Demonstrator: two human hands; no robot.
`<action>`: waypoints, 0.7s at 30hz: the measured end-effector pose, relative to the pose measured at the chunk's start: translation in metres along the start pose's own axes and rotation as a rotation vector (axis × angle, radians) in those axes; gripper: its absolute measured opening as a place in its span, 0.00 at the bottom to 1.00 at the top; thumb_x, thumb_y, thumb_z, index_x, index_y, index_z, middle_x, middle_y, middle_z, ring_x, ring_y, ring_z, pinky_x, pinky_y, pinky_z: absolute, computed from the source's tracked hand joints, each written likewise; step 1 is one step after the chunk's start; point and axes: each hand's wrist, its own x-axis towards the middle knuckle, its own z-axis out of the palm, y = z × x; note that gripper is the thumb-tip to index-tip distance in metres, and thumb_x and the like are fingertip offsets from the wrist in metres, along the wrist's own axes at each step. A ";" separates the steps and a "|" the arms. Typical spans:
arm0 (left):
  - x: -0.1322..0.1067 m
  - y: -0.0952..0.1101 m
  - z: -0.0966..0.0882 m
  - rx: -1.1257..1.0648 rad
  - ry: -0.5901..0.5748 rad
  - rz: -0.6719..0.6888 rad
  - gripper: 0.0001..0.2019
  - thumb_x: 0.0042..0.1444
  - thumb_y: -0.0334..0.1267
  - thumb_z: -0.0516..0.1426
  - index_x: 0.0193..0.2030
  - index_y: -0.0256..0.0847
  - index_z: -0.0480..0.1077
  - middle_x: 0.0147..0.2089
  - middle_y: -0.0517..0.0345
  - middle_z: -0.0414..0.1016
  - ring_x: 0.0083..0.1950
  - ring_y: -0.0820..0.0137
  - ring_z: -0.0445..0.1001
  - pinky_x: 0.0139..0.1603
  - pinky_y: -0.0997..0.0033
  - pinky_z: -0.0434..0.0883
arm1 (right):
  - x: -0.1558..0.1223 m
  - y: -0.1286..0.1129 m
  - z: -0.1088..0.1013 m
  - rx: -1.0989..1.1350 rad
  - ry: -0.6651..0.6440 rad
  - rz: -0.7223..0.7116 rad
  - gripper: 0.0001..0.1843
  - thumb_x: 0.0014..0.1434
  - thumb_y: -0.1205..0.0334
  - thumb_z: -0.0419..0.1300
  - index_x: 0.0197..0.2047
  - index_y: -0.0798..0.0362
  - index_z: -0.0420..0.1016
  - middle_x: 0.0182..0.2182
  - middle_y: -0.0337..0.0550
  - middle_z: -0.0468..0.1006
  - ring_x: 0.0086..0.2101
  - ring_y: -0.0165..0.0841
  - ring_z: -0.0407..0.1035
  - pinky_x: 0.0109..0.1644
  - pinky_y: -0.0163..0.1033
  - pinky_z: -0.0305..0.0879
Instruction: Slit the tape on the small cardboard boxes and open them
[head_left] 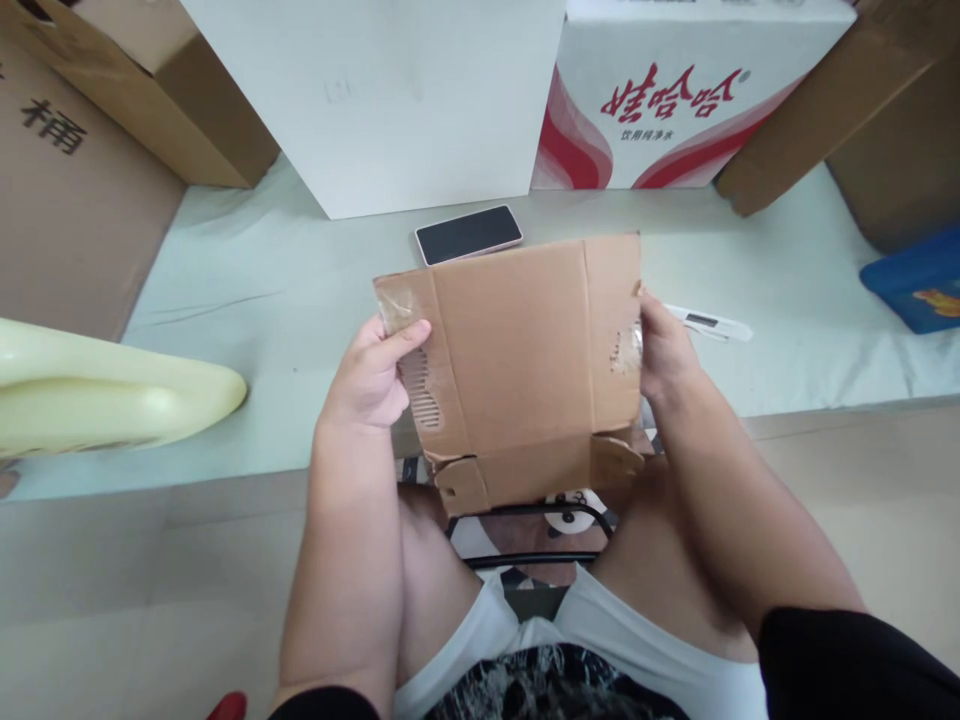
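Observation:
A flattened brown cardboard box (517, 350) is held up between my two hands, over the table's front edge. Fold lines run down both its sides, and small flaps stick out at its lower end. My left hand (375, 375) grips the left edge, thumb on top, beside clear tape and a torn ribbed patch. On the right edge, my right hand (666, 345) is closed with its fingers mostly behind the board. Torn tape shows near it. A white utility knife (711, 323) lies on the table just beyond my right hand.
Behind the cardboard, a phone (469, 235) lies on the pale green tablecloth (247, 330). A white box (420, 100) and a red-and-white carton (675, 110) stand at the back. Brown boxes flank both sides. A pale yellow object (120, 390) sits left, a blue item (915, 280) right.

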 end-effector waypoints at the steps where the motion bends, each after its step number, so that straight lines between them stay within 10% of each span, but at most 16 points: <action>1: 0.002 0.000 -0.002 -0.024 0.030 0.052 0.19 0.42 0.39 0.75 0.42 0.41 0.80 0.42 0.50 0.87 0.56 0.47 0.86 0.55 0.51 0.85 | 0.000 -0.002 -0.004 0.083 0.025 0.046 0.31 0.44 0.32 0.75 0.38 0.45 0.72 0.27 0.35 0.78 0.27 0.35 0.75 0.30 0.43 0.76; 7: 0.023 -0.002 -0.024 -0.132 0.226 0.288 0.10 0.54 0.46 0.69 0.34 0.47 0.74 0.51 0.54 0.86 0.74 0.54 0.72 0.64 0.57 0.81 | -0.008 -0.013 -0.011 0.235 -0.011 0.142 0.42 0.29 0.26 0.78 0.38 0.46 0.73 0.28 0.34 0.80 0.26 0.33 0.75 0.30 0.42 0.76; 13: 0.038 -0.017 -0.037 -0.174 0.275 0.330 0.15 0.51 0.50 0.70 0.32 0.48 0.71 0.44 0.57 0.86 0.71 0.59 0.75 0.63 0.63 0.81 | -0.012 -0.011 0.022 0.144 -0.144 0.100 0.39 0.32 0.33 0.81 0.37 0.47 0.69 0.22 0.29 0.70 0.20 0.26 0.64 0.22 0.33 0.60; 21: 0.019 -0.006 -0.017 -0.255 0.310 0.029 0.10 0.52 0.44 0.68 0.39 0.46 0.76 0.49 0.57 0.86 0.53 0.62 0.84 0.42 0.69 0.80 | -0.061 -0.063 -0.009 -0.167 0.255 -0.220 0.20 0.42 0.52 0.79 0.30 0.49 0.75 0.16 0.33 0.69 0.15 0.26 0.61 0.16 0.34 0.55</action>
